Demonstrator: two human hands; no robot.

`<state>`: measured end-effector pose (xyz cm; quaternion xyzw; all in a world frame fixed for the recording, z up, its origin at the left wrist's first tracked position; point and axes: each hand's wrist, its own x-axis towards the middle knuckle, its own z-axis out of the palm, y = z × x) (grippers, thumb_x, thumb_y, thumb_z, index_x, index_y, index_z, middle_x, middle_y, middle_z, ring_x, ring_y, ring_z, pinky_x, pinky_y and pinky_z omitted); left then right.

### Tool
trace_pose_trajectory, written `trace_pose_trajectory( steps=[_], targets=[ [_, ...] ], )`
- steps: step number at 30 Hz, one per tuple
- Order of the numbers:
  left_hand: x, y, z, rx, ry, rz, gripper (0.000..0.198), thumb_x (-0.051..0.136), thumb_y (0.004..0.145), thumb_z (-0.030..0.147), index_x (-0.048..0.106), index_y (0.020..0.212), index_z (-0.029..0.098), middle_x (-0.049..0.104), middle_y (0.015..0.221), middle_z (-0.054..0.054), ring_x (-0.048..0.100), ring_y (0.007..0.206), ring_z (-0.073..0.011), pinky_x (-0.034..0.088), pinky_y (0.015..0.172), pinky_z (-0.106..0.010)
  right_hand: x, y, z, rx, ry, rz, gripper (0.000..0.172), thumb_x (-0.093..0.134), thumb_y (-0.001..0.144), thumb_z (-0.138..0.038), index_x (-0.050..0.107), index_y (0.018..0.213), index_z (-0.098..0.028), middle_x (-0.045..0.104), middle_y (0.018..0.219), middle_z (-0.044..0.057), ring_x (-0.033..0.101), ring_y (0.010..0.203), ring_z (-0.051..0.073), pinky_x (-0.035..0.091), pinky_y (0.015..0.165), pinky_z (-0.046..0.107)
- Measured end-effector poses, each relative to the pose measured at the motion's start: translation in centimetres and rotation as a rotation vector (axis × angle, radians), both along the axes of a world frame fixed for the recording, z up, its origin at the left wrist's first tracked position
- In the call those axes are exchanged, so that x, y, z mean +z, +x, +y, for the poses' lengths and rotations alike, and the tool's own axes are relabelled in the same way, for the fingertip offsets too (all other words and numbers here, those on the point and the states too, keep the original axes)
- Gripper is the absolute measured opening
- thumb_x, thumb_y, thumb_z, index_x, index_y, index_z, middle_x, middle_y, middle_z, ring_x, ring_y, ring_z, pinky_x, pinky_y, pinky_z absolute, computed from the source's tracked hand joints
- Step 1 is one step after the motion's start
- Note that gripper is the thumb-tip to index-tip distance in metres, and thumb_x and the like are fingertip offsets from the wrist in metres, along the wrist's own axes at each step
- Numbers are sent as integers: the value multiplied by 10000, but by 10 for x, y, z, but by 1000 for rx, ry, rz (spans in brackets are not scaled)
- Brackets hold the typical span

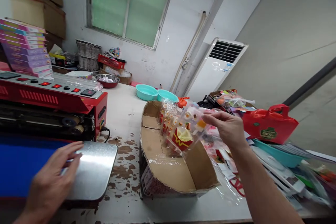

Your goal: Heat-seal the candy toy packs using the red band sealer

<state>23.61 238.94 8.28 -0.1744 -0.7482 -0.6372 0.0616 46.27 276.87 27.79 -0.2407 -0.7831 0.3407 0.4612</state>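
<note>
My right hand (228, 126) pinches the upper right edge of a clear plastic packet (183, 139) and holds it over the open cardboard box (173, 173). In the packet are a red fries-carton shape with a yellow wavy line and small egg-like pieces. Similar packets (168, 120) stand in a row at the box's far end. My left hand (56, 175) hovers over or rests on the shiny metal plate (96, 168) at the end of the red machine's blue belt (23, 168). Its fingers are stretched forward and slightly apart, with nothing visible in them.
The red machine (89, 103), with lit switches, fills the left side. Behind the box are two turquoise basins (146, 92). Right of it lie loose plastic packets, red-handled scissors (237, 186) and a red bag (270, 124). Stacked purple boxes (28, 54) stand behind the machine.
</note>
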Motion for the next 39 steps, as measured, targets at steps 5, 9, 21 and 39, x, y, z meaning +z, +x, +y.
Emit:
trace_pose_trajectory(
  steps=[5,9,21,39],
  targets=[
    [15,47,40,-283,380,-418,700,803,611,388,530,1239,249,580,1274,-74,535,1183,-245,492,902,-253,-15,-44,-75,139,-376,326,317,894,491,-350,674,620,-162,716,801,57,671,738,175,538,572,222],
    [30,53,33,-511,640,-815,761,780,691,339,399,1343,247,604,1249,-121,611,1098,-272,540,867,-341,-72,-89,-137,276,-723,335,366,914,438,-373,637,554,-162,721,900,77,679,767,197,559,584,233],
    [7,21,-88,-12,468,-846,572,785,691,265,542,1203,186,686,1091,-141,686,908,-311,603,685,-366,-160,-138,-200,875,-1129,-466,440,878,534,-410,696,827,-136,670,912,64,617,715,152,534,615,282],
    [3,13,-97,98,405,-799,597,812,642,249,581,1190,187,716,988,-122,698,854,-304,615,659,-379,-167,-146,-201,847,-954,-481,364,839,542,-367,687,776,-134,656,812,27,522,658,105,388,563,193]
  ],
)
